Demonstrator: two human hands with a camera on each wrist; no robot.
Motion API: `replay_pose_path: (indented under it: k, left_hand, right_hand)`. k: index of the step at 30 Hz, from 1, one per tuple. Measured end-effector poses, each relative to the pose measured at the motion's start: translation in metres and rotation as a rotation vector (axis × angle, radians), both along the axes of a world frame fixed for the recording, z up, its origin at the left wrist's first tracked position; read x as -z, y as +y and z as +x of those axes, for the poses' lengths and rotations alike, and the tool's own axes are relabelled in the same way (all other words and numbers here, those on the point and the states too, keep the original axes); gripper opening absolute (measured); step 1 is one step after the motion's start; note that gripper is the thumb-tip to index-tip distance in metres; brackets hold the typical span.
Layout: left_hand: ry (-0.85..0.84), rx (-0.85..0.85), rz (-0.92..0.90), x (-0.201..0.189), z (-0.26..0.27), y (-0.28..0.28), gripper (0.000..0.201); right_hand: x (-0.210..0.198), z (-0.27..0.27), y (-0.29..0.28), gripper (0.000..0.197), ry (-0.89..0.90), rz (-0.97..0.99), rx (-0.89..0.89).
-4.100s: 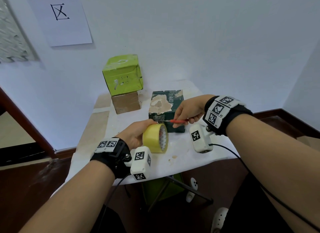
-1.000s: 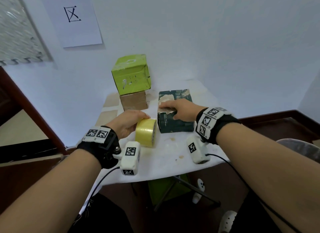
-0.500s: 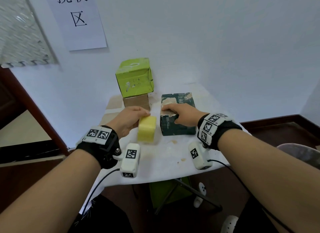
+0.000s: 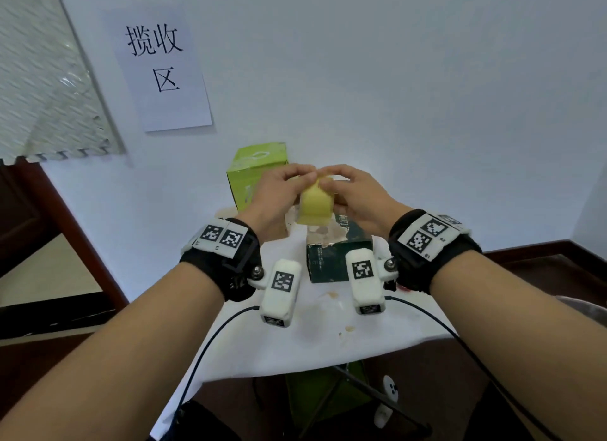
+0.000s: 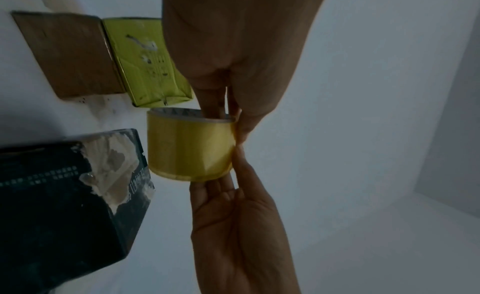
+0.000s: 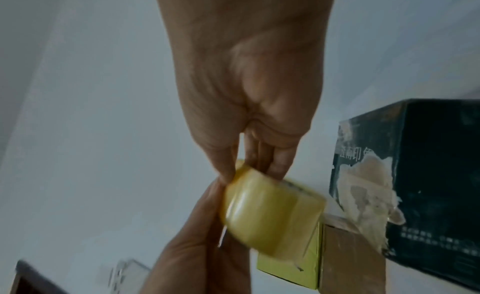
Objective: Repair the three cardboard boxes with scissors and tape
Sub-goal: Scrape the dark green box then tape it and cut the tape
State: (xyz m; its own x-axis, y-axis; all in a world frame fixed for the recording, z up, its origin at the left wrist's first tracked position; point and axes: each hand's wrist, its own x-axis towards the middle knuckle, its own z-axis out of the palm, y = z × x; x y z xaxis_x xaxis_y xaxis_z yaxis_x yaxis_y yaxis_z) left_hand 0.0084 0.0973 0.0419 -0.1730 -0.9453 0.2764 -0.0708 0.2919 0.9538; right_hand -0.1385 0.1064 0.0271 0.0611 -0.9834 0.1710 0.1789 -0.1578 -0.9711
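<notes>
A yellow tape roll point(image 4: 315, 207) is held up in the air in front of the light green box point(image 4: 256, 168). My left hand point(image 4: 295, 181) grips it, with fingers inside the core point(image 5: 213, 107) and the thumb on the outer face. My right hand point(image 4: 331, 178) pinches the roll's upper edge from the other side; the right wrist view shows its fingertips point(image 6: 278, 169) on the roll point(image 6: 272, 212). The dark green box point(image 4: 338, 260) with a torn, pale top stands below the hands. The brown box point(image 5: 70, 56) sits under the light green box point(image 5: 145, 62). I see no clear view of the scissors.
The boxes stand on a small white table point(image 4: 315, 335) against a white wall. A paper sign point(image 4: 161, 69) hangs on that wall. Wrist camera cables point(image 4: 210, 339) hang over the table's front edge. A dark wooden frame point(image 4: 75, 230) stands to the left.
My right hand left the dark green box's top and came onto the tape roll. Both hands lifted the roll from table height to in front of the light green box. The red-handled tool is out of the right hand.
</notes>
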Motion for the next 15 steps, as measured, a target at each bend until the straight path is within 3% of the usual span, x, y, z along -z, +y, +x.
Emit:
replay_pose_path:
  k: [2,4,7,8,10,12,15]
  left_hand:
    - [-0.104,0.080,-0.018,0.002,-0.013,-0.001,0.023]
    - [-0.326,0.130,-0.088,0.006,-0.021,-0.005,0.028]
    - [-0.452,0.024,-0.223,0.015,-0.017,-0.019,0.049]
    - [-0.484,-0.053,-0.277,0.019,-0.011,-0.027,0.055]
    - [-0.733,-0.152,-0.369,0.030,0.004,-0.048,0.065]
    - [-1.051,-0.064,-0.357,0.047,0.016,-0.064,0.075]
    - [-1.328,0.154,-0.373,0.070,0.018,-0.075,0.081]
  right_hand:
    - [0.003,-0.012,0.001,0.005,0.043,0.032,0.132]
    - [0.009,-0.026,0.001,0.006,0.156,0.053,0.248]
    - [0.012,-0.047,0.005,0.011,0.258,0.109,0.319]
    - [0.013,-0.053,0.008,0.012,0.295,0.144,0.310]
    - [0.010,-0.060,0.015,0.006,0.379,0.218,0.217]
    - [0.009,-0.065,0.018,0.012,0.489,0.278,0.123]
    - [0.008,-0.068,0.022,0.021,0.626,0.374,-0.033]
